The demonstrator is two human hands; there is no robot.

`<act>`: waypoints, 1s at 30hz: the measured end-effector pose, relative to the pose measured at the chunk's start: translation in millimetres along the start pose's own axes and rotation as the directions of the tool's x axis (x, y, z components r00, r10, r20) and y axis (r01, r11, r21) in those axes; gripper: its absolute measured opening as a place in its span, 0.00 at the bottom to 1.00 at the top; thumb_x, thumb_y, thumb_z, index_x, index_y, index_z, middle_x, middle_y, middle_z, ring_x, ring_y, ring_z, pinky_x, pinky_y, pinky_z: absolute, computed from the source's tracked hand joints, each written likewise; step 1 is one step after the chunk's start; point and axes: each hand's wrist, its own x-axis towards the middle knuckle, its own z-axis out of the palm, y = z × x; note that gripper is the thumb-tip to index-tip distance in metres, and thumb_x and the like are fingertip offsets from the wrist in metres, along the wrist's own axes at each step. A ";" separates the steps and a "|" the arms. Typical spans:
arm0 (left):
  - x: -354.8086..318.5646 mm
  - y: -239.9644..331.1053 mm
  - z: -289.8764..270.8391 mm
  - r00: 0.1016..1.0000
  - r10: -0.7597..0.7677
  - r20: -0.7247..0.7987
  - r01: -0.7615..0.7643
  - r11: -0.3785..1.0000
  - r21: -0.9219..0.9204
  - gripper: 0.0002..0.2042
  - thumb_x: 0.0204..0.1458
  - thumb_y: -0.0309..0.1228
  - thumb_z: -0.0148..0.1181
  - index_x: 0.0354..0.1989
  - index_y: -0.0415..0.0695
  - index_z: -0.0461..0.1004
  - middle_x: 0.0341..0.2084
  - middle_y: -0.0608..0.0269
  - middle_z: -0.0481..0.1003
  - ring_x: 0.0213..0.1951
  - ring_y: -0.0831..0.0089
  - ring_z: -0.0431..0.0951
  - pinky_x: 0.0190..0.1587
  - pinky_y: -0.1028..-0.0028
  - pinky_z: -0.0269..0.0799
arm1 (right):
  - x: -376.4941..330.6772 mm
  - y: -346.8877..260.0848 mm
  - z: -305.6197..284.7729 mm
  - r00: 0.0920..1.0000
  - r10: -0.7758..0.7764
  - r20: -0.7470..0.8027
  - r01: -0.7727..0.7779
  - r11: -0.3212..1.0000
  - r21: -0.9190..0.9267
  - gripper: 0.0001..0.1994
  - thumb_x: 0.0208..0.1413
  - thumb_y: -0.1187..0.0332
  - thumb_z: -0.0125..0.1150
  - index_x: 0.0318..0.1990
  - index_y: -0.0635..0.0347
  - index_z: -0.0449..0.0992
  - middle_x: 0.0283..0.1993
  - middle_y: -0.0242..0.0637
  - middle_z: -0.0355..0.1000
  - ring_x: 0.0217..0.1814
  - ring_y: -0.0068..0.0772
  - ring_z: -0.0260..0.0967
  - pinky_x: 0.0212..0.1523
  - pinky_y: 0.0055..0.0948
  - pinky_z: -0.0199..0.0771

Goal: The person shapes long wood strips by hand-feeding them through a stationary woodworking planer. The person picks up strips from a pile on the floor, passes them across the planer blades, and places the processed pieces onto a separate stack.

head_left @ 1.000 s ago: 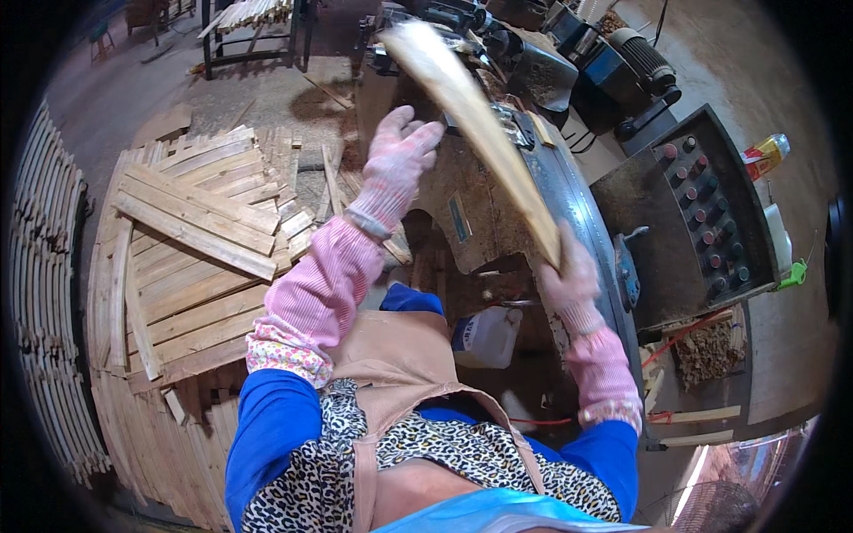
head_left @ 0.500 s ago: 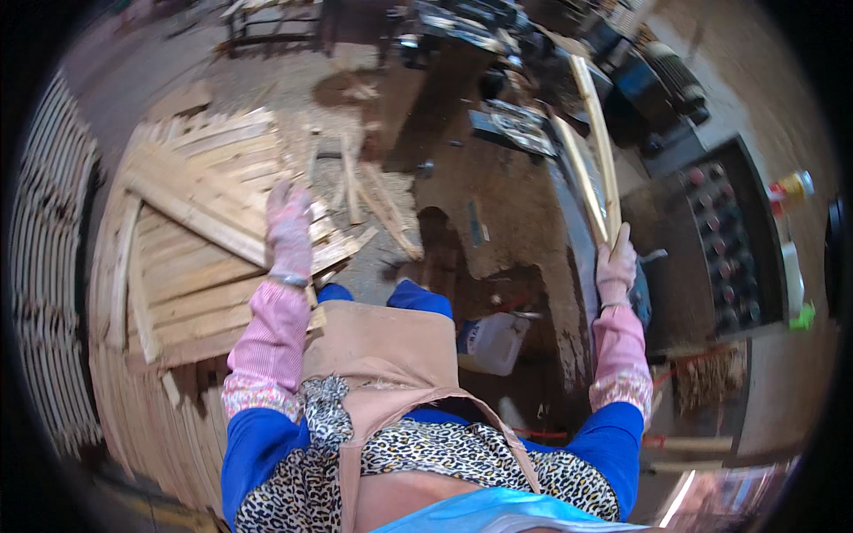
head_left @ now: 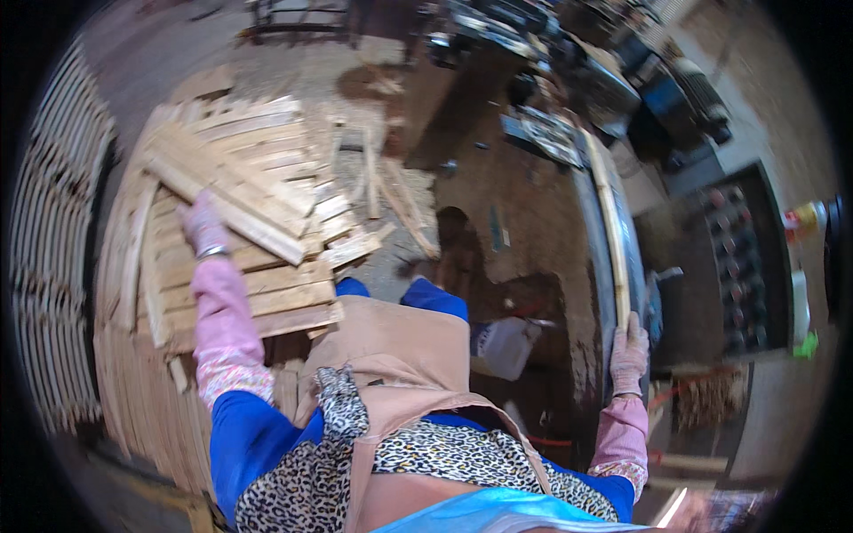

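My left hand, in a pale pink work glove, is at the near edge of a thick wooden plank. The plank lies diagonally across a stack of boards on my left. This hand is blurred; its fingers look apart, with nothing seen held in them. On my right, a long narrow wooden strip runs away from me along the edge of a machine table. My right hand, gloved too, is closed at the strip's near end. Whether a second strip lies under or beside it I cannot tell.
Loose wood scraps lie on the floor beyond the stack. A white plastic jug stands between my knees and the table. Machine parts are at the table's far end. At the right is a dark panel; stacked slats stand far left.
My left hand has moved left along the plank, away from its right end. My right hand has lowered toward me; the two raised, spread strips now show as one strip lying along the table edge.
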 end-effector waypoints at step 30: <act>-369.6 196.2 189.8 0.153 0.153 0.976 0.693 0.688 -0.216 0.18 0.58 0.28 0.64 0.55 0.40 0.70 0.38 0.64 0.77 0.35 0.75 0.79 0.39 0.75 0.79 | 75.5 -232.7 -44.0 0.902 -0.392 -0.182 0.428 0.752 0.502 0.37 0.50 0.64 0.69 0.71 0.50 0.64 0.51 0.49 0.76 0.54 0.52 0.75 0.54 0.44 0.76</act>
